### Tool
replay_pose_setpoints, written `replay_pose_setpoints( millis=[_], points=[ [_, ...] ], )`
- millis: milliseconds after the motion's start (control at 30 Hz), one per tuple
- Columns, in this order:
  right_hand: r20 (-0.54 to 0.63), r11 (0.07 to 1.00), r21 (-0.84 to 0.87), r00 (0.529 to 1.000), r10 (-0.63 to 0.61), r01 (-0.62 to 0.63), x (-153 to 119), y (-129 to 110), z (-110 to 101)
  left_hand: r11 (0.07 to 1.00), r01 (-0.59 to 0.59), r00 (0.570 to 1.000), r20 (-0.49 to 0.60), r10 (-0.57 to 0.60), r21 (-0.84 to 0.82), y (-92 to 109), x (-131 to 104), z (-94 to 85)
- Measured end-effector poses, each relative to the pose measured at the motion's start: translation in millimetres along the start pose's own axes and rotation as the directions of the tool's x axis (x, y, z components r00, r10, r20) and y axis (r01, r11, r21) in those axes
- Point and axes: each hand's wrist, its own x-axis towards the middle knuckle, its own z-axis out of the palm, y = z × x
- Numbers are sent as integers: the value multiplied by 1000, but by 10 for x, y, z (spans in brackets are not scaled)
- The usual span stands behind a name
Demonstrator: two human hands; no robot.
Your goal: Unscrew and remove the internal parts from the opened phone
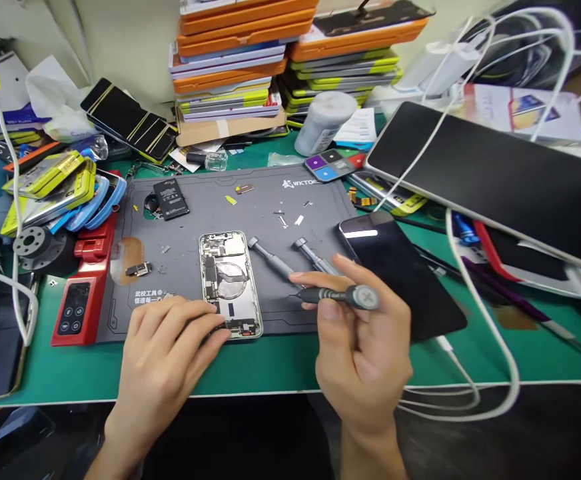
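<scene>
An opened phone (231, 283) lies on the grey mat (210, 200), its inner parts showing. My left hand (168, 353) rests at the phone's lower left corner, fingers pressed together around something dark that I cannot make out. My right hand (363, 333) grips a dark grey screwdriver (338, 296) between thumb and fingers, right of the phone, its tip pointing left and clear of the phone. Two more screwdrivers, one (273, 259) beside the phone and another (315, 257) further right, lie on the mat. A black battery (171, 199) and small loose parts sit farther back.
At the right are a dark screen (400, 273), a large tablet (490, 173) and white cables. Stacked orange boxes (245, 37) stand behind the mat, near a white canister (326, 120). A red device (78, 307) borders the mat's left side, beside yellow boxes (55, 187).
</scene>
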Motion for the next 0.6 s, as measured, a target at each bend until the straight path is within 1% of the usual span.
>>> replay_pose_setpoints(
  millis=[133, 233, 333, 467, 600],
  points=[
    [-4, 1000, 5, 1000, -6, 6, -7, -7, -13, 1000, 19, 999, 44, -20, 3, 6, 2, 35],
    [-7, 1000, -3, 1000, -5, 5, -10, -16, -19, 999, 34, 999, 30, -35, 26, 12, -58, 19],
    [-11, 1000, -17, 1000, -1, 1, -15, -21, -23, 997, 78, 997, 2, -78, 17, 39, -119, -5],
    [-11, 1000, -29, 1000, 3, -3, -20, -27, -26, 989, 142, 990, 20, -141, -31, 53, -153, -15],
    [-26, 1000, -22, 1000, 10, -11, -26, -35, -18, 983, 177, 984, 14, -176, -42, 38, -148, 4]
  ],
)
